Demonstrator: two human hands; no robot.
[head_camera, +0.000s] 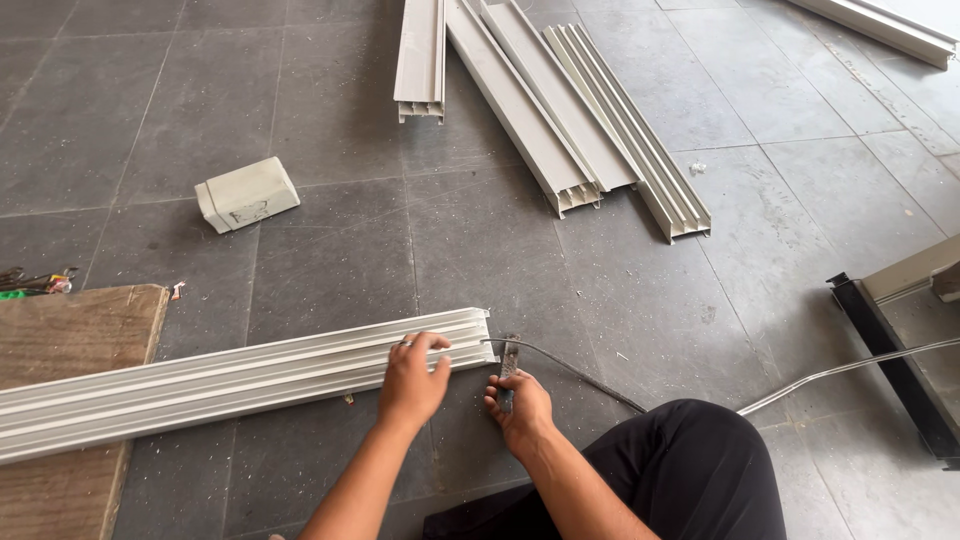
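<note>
Left hand (412, 380) fingers press flat on the white rail (230, 378); right hand (520, 408) fingers grip pliers (507, 368).

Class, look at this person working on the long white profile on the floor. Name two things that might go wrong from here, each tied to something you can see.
1. The left hand presses on the long white profile close to its cut end, beside the pliers in the right hand; a slip might nick the fingers.
2. The grey strip and pale cable trail across the floor beside the knee, so they may snag or trip someone.
</note>
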